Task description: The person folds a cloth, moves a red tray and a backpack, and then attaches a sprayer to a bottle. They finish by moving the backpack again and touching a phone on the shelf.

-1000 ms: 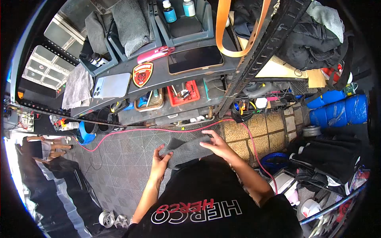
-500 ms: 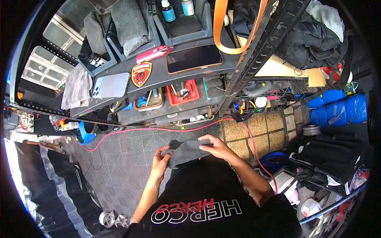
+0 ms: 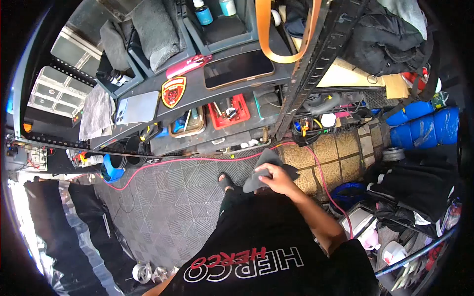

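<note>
One black shelf unit (image 3: 195, 84), three grey bins (image 3: 227, 46) on top, grey towel (image 3: 155, 32) in the middle bin, two blue bottles (image 3: 203, 14) in the right, red tray (image 3: 240, 102) of small tools (image 3: 231, 114) below, dark cloth (image 3: 255, 183) gripped in the right hand (image 3: 277, 178) before the black shirt (image 3: 232, 237), left hand unseen, state untellable

Room above grey floor (image 3: 168, 207) left of right hand (image 3: 277, 178), shelf (image 3: 195, 84) and black upright (image 3: 314, 66) ahead

A badge (image 3: 174, 92) lies between a silver phone (image 3: 138, 107) and a dark-screened phone (image 3: 239, 70) on the shelf (image 3: 195, 86). A pink hose (image 3: 197, 160) crosses the floor (image 3: 163, 207); what look like blue barrels (image 3: 424, 130) are at right.
</note>
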The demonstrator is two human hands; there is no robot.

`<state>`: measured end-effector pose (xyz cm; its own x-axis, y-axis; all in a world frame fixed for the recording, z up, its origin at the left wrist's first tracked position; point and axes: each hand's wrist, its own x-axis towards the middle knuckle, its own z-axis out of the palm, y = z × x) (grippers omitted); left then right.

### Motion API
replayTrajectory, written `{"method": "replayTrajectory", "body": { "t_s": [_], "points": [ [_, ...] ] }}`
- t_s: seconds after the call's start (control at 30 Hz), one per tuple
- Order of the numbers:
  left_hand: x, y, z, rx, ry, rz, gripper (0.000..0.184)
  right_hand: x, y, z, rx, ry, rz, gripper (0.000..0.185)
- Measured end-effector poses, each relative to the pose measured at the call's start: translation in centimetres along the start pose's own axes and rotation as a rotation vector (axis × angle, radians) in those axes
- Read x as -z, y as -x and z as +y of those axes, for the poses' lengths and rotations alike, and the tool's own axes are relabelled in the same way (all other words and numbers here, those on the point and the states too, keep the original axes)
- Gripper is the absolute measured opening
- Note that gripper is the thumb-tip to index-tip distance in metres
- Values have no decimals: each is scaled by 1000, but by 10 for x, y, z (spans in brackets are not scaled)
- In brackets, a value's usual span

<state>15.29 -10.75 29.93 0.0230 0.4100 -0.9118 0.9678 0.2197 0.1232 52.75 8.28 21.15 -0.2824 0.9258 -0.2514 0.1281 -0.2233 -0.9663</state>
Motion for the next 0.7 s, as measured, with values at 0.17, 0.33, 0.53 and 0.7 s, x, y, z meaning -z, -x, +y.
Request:
{"method": "replayTrajectory", "body": {
  "t_s": [0.17,0.33,0.53,0.7],
  "points": [
    [-5,11,-5,3,62,18,49,0,-5,15,155,75,80,27],
    [-6,15,-7,4,80,22,47,2,-3,2,7,-13,29,25],
    [-10,21,-9,4,73,-11,45,-2,0,1,-3,36,21,28],
    [-8,27,-14,16,-17,-126,46,-4,6,-18,78,51,55,27]
  ]
}}
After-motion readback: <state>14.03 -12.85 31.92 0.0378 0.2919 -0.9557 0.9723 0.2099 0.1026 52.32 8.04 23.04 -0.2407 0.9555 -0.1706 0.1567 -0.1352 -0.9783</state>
